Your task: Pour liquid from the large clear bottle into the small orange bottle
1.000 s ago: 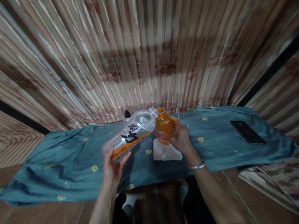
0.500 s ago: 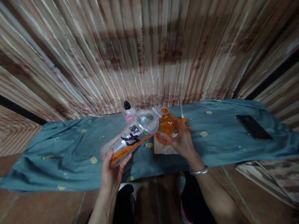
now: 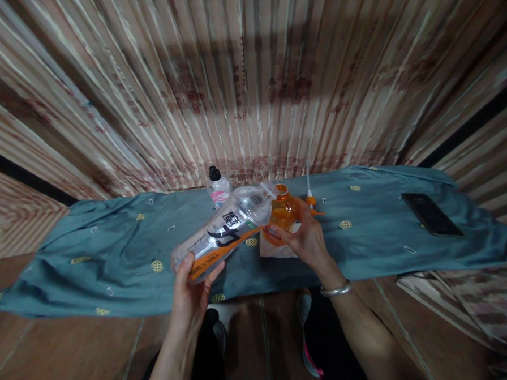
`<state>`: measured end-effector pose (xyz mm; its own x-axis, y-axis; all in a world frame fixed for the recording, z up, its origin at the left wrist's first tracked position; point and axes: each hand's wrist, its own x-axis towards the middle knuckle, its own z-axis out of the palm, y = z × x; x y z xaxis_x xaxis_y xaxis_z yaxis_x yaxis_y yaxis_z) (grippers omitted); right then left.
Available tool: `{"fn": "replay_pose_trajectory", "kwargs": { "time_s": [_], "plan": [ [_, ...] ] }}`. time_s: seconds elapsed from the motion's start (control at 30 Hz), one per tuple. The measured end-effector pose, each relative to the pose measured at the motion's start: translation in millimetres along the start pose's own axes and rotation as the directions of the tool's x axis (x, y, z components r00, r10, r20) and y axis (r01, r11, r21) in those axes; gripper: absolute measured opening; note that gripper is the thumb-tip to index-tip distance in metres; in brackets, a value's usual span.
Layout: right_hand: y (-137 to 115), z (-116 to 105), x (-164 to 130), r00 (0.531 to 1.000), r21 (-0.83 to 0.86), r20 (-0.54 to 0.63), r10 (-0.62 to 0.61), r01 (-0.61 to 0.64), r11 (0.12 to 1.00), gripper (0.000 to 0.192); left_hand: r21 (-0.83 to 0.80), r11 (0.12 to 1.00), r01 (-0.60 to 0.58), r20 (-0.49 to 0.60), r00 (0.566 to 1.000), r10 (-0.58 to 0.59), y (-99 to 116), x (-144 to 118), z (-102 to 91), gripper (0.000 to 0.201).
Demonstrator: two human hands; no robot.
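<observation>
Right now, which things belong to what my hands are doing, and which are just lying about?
In use: clear bottle, in your left hand; orange bottle, in your right hand; probably the orange pump.

Apparently idle: phone; black-capped bottle; pale cloth.

Here's the worktop (image 3: 117, 271), draped in teal cloth (image 3: 379, 240)! Phone (image 3: 432, 214) on the right, pump top (image 3: 311, 202) standing tube-up, napkin (image 3: 277, 250) near the middle, black-capped bottle (image 3: 220, 190) towards the back.

- To me it looked like a home.
- Pleated, striped curtains (image 3: 215, 101) with reddish prints hung ahead and on both sides.
- A creased teal cloth (image 3: 121, 253) with yellow motifs was spread before them.
- Brown floor tiles (image 3: 75, 358) showed below.
</observation>
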<state>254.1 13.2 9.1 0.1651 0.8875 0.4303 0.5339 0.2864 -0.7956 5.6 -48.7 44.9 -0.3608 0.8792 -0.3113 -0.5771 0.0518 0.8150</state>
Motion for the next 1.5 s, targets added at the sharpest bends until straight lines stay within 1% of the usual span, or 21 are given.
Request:
{"fn": "replay_pose_trajectory", "kwargs": {
  "time_s": [0.1,0.2,0.33,0.43,0.57,0.7,0.9,1.07,1.2,1.37,1.5],
  "plan": [
    [0,1,0,1.000,0.003,-0.012,-0.020,0.020,1.000,0.072,0.033,0.999,-0.006,0.041,0.999,0.004,0,2,-4.4,0.044],
    [-1,1,0,1.000,0.003,-0.027,-0.017,0.017,1.000,0.071,0.054,0.998,-0.028,0.044,0.999,0.026,1,3,-5.3,0.049],
    [-1,2,0,1.000,0.002,-0.016,0.007,-0.007,1.000,0.071,0.097,0.993,-0.069,0.052,0.997,0.065,5,3,-1.7,0.054],
    [-1,2,0,1.000,0.009,-0.001,0.000,0.000,1.000,0.069,0.126,0.987,-0.096,0.059,0.994,0.090,8,2,1.4,0.056],
    [-2,3,1,1.000,0.017,-0.009,-0.003,0.003,1.000,0.069,0.150,0.981,-0.123,0.049,0.992,0.117,12,-1,4.9,0.055],
    [-2,2,1,1.000,0.019,0.009,0.004,-0.005,1.000,0.068,0.171,0.977,-0.127,0.046,0.992,0.121,13,-1,6.3,0.053],
    [-1,2,0,1.000,0.005,0.008,0.025,-0.025,1.000,0.071,0.154,0.981,-0.118,0.030,0.993,0.114,11,1,5.7,0.053],
    [1,3,1,1.000,0.001,-0.019,0.019,-0.019,1.000,0.071,0.149,0.980,-0.135,0.036,0.991,0.131,8,3,5.2,0.056],
    [3,4,1,1.000,-0.001,-0.018,0.001,-0.001,1.000,0.072,0.144,0.979,-0.145,0.026,0.989,0.142,6,3,6.3,0.055],
    [6,5,2,0.999,-0.027,-0.027,-0.022,0.021,0.999,0.072,0.139,0.982,-0.130,0.034,0.991,0.127,7,1,10.5,0.054],
    [5,6,1,0.999,-0.020,-0.038,-0.018,0.018,1.000,0.073,0.159,0.972,-0.172,0.067,0.984,0.164,10,4,9.4,0.049]
  ]
}}
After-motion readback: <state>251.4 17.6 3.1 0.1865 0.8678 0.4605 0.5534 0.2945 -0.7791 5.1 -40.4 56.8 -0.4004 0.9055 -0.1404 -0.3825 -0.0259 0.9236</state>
